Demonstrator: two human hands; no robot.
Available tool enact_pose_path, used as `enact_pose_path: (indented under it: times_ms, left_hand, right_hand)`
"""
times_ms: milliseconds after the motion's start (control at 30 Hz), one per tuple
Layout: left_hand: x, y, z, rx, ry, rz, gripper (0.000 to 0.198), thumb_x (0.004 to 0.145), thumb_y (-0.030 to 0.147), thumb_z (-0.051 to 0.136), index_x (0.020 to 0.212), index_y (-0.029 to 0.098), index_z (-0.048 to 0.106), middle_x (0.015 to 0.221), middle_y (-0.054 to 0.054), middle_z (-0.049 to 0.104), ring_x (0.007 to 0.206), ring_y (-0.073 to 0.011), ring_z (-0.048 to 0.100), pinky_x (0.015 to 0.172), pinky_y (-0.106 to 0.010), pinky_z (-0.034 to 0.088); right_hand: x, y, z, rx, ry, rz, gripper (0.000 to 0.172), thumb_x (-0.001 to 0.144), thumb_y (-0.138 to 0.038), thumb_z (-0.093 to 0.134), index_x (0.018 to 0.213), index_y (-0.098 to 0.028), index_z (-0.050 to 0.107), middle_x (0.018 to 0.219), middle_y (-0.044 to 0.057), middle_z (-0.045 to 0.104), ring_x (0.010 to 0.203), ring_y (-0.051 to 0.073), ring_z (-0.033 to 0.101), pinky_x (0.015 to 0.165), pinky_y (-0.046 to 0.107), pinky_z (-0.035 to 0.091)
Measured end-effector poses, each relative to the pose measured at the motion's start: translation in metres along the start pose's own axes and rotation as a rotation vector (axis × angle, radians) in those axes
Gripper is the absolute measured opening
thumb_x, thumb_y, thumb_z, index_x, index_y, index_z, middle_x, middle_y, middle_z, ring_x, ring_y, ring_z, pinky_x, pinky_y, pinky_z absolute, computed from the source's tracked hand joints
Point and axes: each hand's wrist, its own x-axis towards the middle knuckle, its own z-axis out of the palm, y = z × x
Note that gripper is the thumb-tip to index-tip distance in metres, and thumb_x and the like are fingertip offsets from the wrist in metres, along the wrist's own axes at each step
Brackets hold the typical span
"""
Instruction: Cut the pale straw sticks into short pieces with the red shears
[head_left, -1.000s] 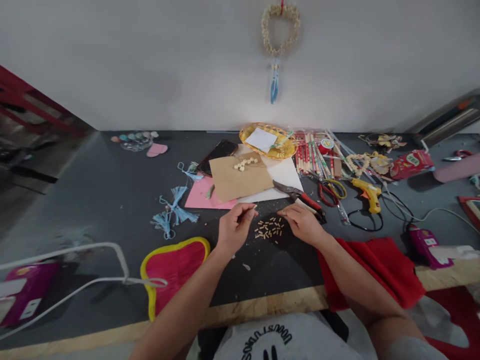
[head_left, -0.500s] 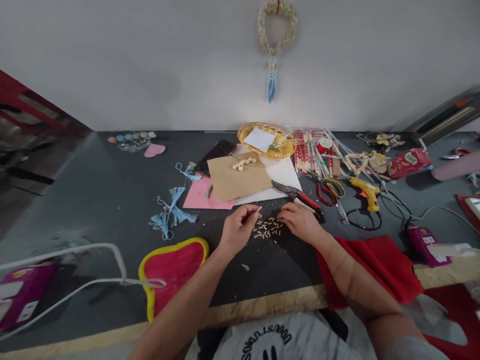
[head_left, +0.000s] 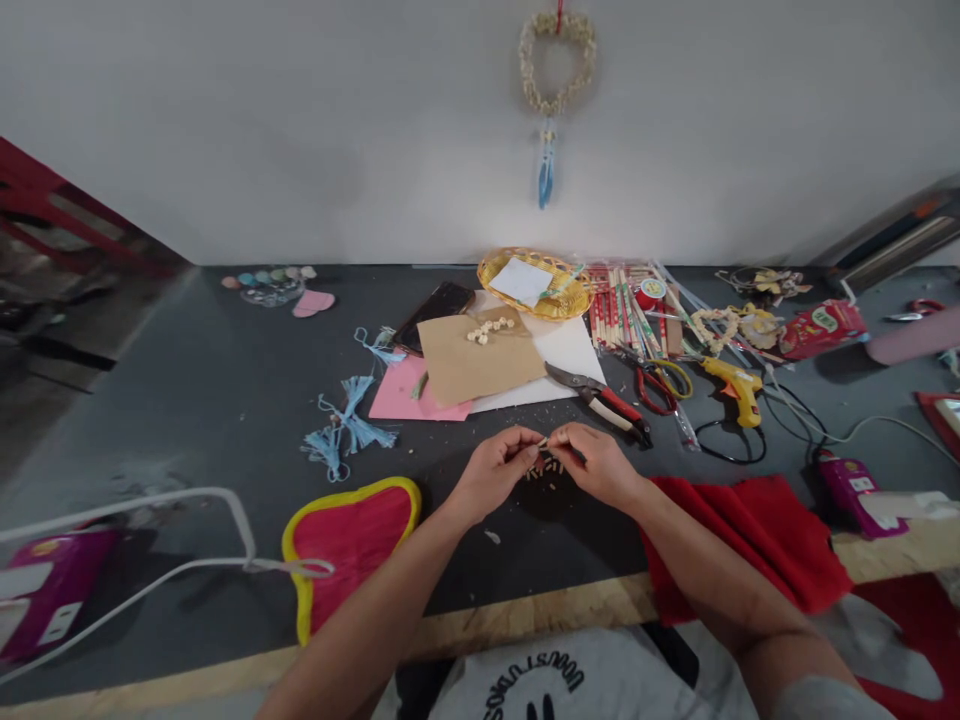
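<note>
My left hand (head_left: 496,468) and my right hand (head_left: 598,465) meet fingertip to fingertip over the dark table. Pinched in the left fingertips is a short pale wooden stick piece (head_left: 544,444). The right thumb and forefinger are closed against the same spot; what they grip is too small and covered to make out. Just beneath both hands lies a scatter of short wooden stick pieces (head_left: 551,467), partly hidden by the fingers. Behind the hands are pruning shears (head_left: 600,398) with red and white handles, and a brown paper sheet (head_left: 472,370) bearing a small cluster of cream wooden pieces (head_left: 491,328).
Blue tassels (head_left: 349,425) and a pink pad with yellow trim (head_left: 352,540) lie at left. To the right are a yellow glue gun (head_left: 735,388), pliers (head_left: 654,390), printed chopsticks (head_left: 619,310) and red cloth (head_left: 742,535). A gold basket (head_left: 570,300) stands behind.
My right hand has come left and away from the scattered pieces to meet my left hand. The left hand has shifted slightly right, still holding its wooden piece. The view moved a little.
</note>
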Motion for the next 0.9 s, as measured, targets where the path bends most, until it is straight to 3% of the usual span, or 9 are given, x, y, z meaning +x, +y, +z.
enact_pose_path:
  times_ms: [233, 500, 700, 900]
  left_hand:
    - [0.0, -0.003, -0.001, 0.125, 0.02, 0.047, 0.019, 0.083, 0.034, 0.06, 0.086, 0.016, 0.065, 0.075, -0.001, 0.063, 0.069, -0.0127, 0.057, 0.064, -0.024, 0.043]
    - [-0.001, 0.003, 0.001, 0.059, 0.002, 0.025, 0.024, 0.082, 0.04, 0.061, 0.08, 0.016, 0.062, 0.071, 0.0, 0.062, 0.066, -0.0124, 0.056, 0.063, -0.024, 0.043]
    - [-0.002, 0.007, 0.001, -0.016, -0.03, 0.001, 0.029, 0.081, 0.044, 0.062, 0.078, 0.016, 0.062, 0.068, 0.0, 0.063, 0.064, -0.0124, 0.057, 0.063, -0.024, 0.044]
    - [-0.003, 0.007, -0.001, -0.067, -0.075, -0.091, 0.032, 0.08, 0.047, 0.063, 0.08, 0.015, 0.061, 0.067, 0.0, 0.064, 0.048, -0.006, 0.042, 0.044, -0.019, 0.027]
  right_hand:
    - [-0.001, -0.003, 0.001, -0.064, 0.047, 0.004, 0.009, 0.089, -0.017, 0.053, 0.097, -0.02, 0.057, 0.088, 0.006, 0.068, 0.085, 0.018, 0.067, 0.077, 0.031, 0.056]
    - [-0.002, -0.006, 0.004, -0.05, 0.124, -0.03, 0.011, 0.089, -0.017, 0.053, 0.099, -0.02, 0.057, 0.089, 0.007, 0.069, 0.086, 0.018, 0.068, 0.077, 0.029, 0.056]
    - [-0.002, -0.008, 0.003, 0.0, 0.09, -0.004, 0.015, 0.091, -0.02, 0.052, 0.104, -0.021, 0.059, 0.094, 0.008, 0.07, 0.09, 0.019, 0.068, 0.08, 0.032, 0.056]
    - [0.0, -0.009, 0.0, 0.077, 0.063, 0.008, 0.012, 0.092, -0.023, 0.055, 0.099, -0.02, 0.064, 0.09, 0.007, 0.07, 0.084, 0.017, 0.067, 0.075, 0.029, 0.056]
